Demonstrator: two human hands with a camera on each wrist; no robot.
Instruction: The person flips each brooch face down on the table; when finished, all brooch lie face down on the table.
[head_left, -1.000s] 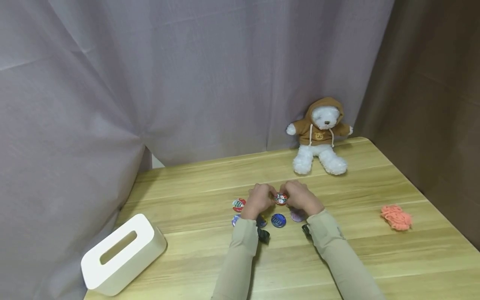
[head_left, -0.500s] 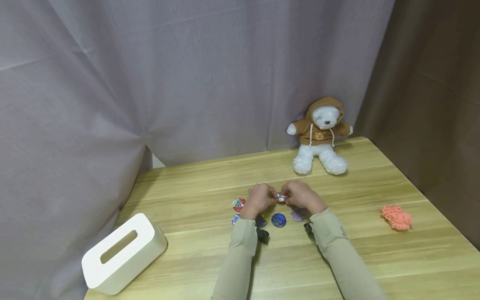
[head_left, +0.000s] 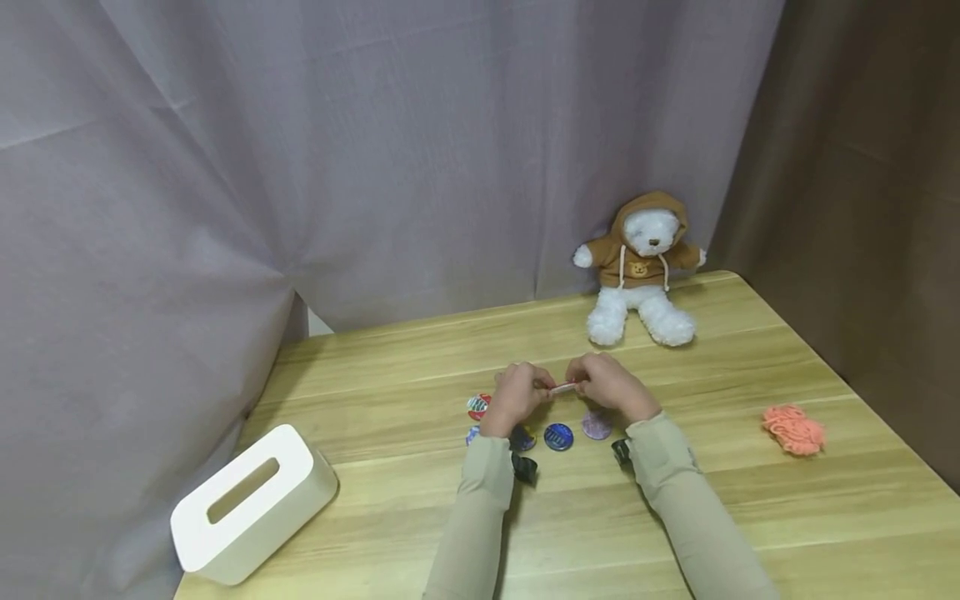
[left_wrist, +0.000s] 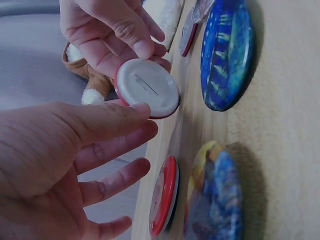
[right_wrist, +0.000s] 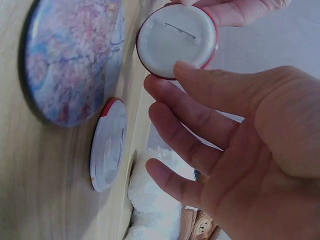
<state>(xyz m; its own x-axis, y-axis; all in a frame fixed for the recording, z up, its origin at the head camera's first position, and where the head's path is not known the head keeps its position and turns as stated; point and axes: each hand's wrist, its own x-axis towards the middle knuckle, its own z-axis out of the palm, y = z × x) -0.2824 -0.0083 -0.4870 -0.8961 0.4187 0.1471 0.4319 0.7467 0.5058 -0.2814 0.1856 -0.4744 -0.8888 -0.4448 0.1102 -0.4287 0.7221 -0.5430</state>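
Observation:
Both hands pinch a round pin badge [head_left: 563,387] by its opposite edges, above the table. It stands nearly edge-on in the head view. Its white back with the pin, bordered in red, shows in both wrist views. My left hand [head_left: 520,393] has its thumb on the back, the lower fingers spread. My right hand [right_wrist: 235,120] holds the other edge with thumb and index finger. Below lie a blue badge [head_left: 558,437], a pinkish-purple badge [head_left: 597,425], a yellow-and-blue badge [head_left: 524,437] and a red-and-white badge [head_left: 478,406].
Another badge [right_wrist: 109,145] lies pin side up in the right wrist view. A blue-white badge [head_left: 472,435] is partly covered by the left arm. A teddy bear [head_left: 641,271] sits at the back, coral yarn [head_left: 793,430] lies right, a white tissue box [head_left: 255,504] stands left.
The held badge has tipped from showing its patterned face to nearly edge-on in the head view. Both hands have risen slightly, and the right hand has shifted a little to the right.

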